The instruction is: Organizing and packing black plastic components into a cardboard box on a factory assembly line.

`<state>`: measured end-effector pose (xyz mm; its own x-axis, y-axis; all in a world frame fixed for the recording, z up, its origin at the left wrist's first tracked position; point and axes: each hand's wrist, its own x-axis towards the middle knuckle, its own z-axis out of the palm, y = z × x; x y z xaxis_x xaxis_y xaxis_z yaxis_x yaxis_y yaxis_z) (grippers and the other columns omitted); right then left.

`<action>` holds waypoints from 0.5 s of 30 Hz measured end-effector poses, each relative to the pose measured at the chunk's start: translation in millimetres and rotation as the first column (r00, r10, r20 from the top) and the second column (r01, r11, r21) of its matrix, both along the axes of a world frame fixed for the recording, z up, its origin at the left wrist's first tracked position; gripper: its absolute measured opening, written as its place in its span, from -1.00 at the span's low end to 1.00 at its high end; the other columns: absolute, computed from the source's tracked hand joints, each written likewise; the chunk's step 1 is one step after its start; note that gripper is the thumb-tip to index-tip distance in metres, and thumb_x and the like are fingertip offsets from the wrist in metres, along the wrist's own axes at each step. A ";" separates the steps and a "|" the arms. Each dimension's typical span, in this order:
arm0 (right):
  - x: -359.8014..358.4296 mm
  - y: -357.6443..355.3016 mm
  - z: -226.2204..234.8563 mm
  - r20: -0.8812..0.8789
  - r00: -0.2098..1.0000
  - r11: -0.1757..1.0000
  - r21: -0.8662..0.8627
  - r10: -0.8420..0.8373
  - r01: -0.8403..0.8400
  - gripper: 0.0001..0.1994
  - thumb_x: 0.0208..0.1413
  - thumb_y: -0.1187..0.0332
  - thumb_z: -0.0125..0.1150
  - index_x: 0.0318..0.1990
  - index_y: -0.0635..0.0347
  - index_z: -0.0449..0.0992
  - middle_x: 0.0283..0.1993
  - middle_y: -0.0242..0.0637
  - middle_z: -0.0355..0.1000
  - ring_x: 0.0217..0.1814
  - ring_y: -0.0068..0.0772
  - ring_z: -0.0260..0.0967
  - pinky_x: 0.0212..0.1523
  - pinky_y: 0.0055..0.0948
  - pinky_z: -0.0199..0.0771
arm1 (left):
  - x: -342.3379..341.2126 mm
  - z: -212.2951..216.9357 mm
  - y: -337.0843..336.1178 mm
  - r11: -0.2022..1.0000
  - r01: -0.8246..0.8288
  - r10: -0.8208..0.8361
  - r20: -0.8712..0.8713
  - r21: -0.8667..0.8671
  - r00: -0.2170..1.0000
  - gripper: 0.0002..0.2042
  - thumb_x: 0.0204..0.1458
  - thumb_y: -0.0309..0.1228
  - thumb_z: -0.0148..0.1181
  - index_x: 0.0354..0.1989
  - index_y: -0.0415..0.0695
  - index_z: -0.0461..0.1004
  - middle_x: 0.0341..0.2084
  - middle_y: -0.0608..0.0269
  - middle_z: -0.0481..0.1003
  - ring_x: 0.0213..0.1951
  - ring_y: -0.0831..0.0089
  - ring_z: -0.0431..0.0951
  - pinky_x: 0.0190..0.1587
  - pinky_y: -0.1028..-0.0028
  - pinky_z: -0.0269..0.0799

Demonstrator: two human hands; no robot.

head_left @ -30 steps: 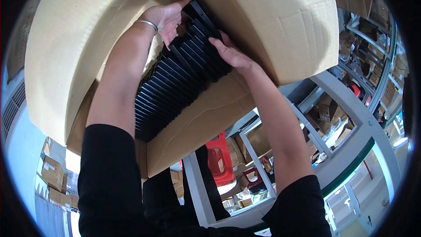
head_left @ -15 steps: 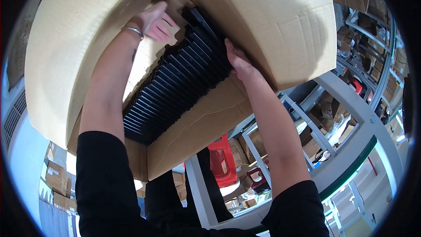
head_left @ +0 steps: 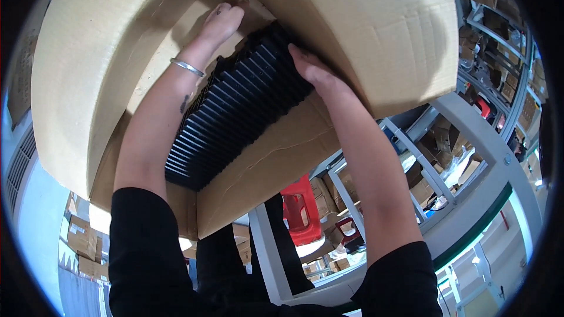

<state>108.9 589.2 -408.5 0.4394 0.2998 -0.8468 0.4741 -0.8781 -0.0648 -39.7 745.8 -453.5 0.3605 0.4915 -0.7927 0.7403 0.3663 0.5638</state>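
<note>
A row of black ridged plates point(head_left: 235, 103), packed side by side, lies in an open cardboard box point(head_left: 264, 173). My left hand point(head_left: 225, 22) is closed, just beyond the far end of the row and over the box's bare bottom. Its curled fingertips are hidden, so I cannot make out whether anything is in them. My right hand point(head_left: 306, 66) lies against the row's right side, near its far end, between the plates and the box wall. The fingers that show there are stretched out; the others are hidden.
Large box flaps point(head_left: 382, 29) stand open at left and right. A grey metal frame point(head_left: 470, 123) with a green edge runs along the right. Below the box is a red plastic stool point(head_left: 301, 211). Cardboard boxes point(head_left: 82, 238) sit at lower left, with cluttered shelves at right.
My left hand has moved away from me and slightly right, from spread fingers to closed. My right hand has shifted slightly left along the plates. The plates at the far end sit more evenly.
</note>
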 end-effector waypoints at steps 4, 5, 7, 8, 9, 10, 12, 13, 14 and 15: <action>21.4 -7.9 -8.4 -0.120 0.992 0.998 -0.056 -0.032 0.025 -0.31 0.05 -0.29 -0.35 0.28 -0.17 0.01 0.30 -0.32 0.05 0.26 -0.20 0.06 0.05 -0.19 0.25 | -15.6 12.7 -20.8 0.896 0.104 -0.120 -0.010 -0.432 0.993 -0.28 0.04 0.16 -0.19 0.10 -0.30 0.21 -0.14 -0.30 0.35 -0.11 0.19 0.44 -0.10 0.36 0.40; 21.8 -8.8 -8.9 -0.117 0.992 0.996 -0.088 -0.038 0.028 -0.31 0.04 -0.30 -0.36 0.28 -0.19 0.02 0.27 -0.33 0.08 0.22 -0.23 0.09 -0.01 -0.21 0.31 | -21.6 11.9 -21.3 0.858 0.169 -0.160 0.061 -0.485 0.985 -0.21 0.03 0.20 -0.22 0.18 -0.32 0.08 -0.09 -0.34 0.30 -0.12 0.17 0.44 -0.08 0.38 0.40; 16.5 -3.1 -2.4 -0.097 0.995 0.985 -0.172 -0.031 0.014 -0.29 0.01 -0.34 -0.38 0.27 -0.22 0.03 0.25 -0.37 0.12 0.19 -0.26 0.13 -0.15 -0.30 0.41 | -24.2 10.7 -22.6 0.863 0.153 -0.152 0.041 -0.481 0.988 -0.22 0.03 0.20 -0.21 0.16 -0.33 0.10 -0.10 -0.32 0.31 -0.13 0.20 0.44 -0.09 0.38 0.40; 14.3 -1.7 -3.6 -0.105 0.994 0.986 -0.167 -0.028 0.010 -0.29 0.01 -0.34 -0.38 0.27 -0.22 0.03 0.25 -0.37 0.12 0.19 -0.26 0.13 -0.15 -0.30 0.41 | -23.3 10.6 -23.4 0.866 0.143 -0.146 0.033 -0.480 0.989 -0.22 0.03 0.19 -0.21 0.15 -0.34 0.12 -0.11 -0.30 0.32 -0.14 0.22 0.44 -0.11 0.39 0.41; 13.4 -0.6 -4.4 -0.112 0.993 0.985 -0.174 -0.023 0.004 -0.28 0.00 -0.35 -0.38 0.27 -0.22 0.04 0.25 -0.38 0.11 0.19 -0.26 0.13 -0.16 -0.30 0.41 | -21.1 10.3 -24.8 0.873 0.150 -0.172 -0.005 -0.464 0.985 -0.23 0.03 0.20 -0.23 0.15 -0.31 0.13 -0.14 -0.26 0.34 -0.17 0.25 0.44 -0.13 0.37 0.42; 16.4 -2.3 -4.4 -0.111 0.994 0.983 -0.186 -0.021 0.000 -0.27 0.00 -0.36 -0.38 0.27 -0.21 0.04 0.26 -0.38 0.11 0.19 -0.26 0.13 -0.17 -0.30 0.42 | -15.2 15.3 -24.4 0.873 0.149 -0.171 -0.005 -0.465 0.985 -0.23 0.03 0.20 -0.23 0.15 -0.31 0.13 -0.14 -0.26 0.34 -0.17 0.25 0.44 -0.13 0.37 0.42; 23.0 -8.9 -6.4 -0.104 0.994 0.990 -0.139 0.008 -0.023 -0.27 -0.01 -0.36 -0.38 0.27 -0.21 0.04 0.26 -0.38 0.11 0.19 -0.25 0.13 -0.16 -0.30 0.42 | -6.4 25.2 -18.5 0.863 0.417 -0.429 0.022 -0.285 0.903 -0.23 0.03 0.22 -0.25 0.16 -0.27 0.13 -0.16 -0.23 0.34 -0.21 0.28 0.44 -0.16 0.35 0.43; 19.7 -5.3 -1.9 -0.102 0.994 0.995 -0.088 0.037 -0.046 -0.27 -0.01 -0.36 -0.37 0.27 -0.20 0.05 0.26 -0.37 0.11 0.19 -0.25 0.13 -0.14 -0.30 0.42 | -6.7 25.6 -15.3 0.842 0.458 -0.480 -0.008 -0.286 0.877 -0.23 0.02 0.23 -0.27 0.20 -0.21 0.09 -0.11 -0.22 0.33 -0.12 0.24 0.42 -0.11 0.33 0.41; 16.3 -1.9 2.7 -0.105 0.994 0.995 -0.086 0.038 -0.047 -0.27 -0.01 -0.36 -0.37 0.27 -0.20 0.05 0.26 -0.37 0.11 0.19 -0.25 0.13 -0.14 -0.30 0.42 | -7.8 25.8 -15.2 0.843 0.456 -0.479 -0.012 -0.286 0.878 -0.23 0.02 0.23 -0.27 0.20 -0.21 0.09 -0.11 -0.22 0.33 -0.12 0.24 0.42 -0.11 0.33 0.41; 13.5 0.9 8.3 -0.130 0.990 0.990 -0.137 -0.057 0.039 -0.27 -0.01 -0.36 -0.37 0.26 -0.19 0.05 0.26 -0.36 0.10 0.20 -0.23 0.13 -0.13 -0.29 0.42 | -9.0 26.4 -15.6 0.829 0.408 -0.453 -0.030 -0.382 0.891 -0.23 0.02 0.22 -0.25 0.22 -0.21 0.06 -0.04 -0.21 0.28 -0.04 0.17 0.37 -0.07 0.31 0.39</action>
<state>122.4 590.1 -400.2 0.3314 0.1612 -0.9296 0.4267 -0.9044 -0.0047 -48.7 730.2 -427.2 0.3649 -0.0154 -0.9309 0.9208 0.1535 0.3584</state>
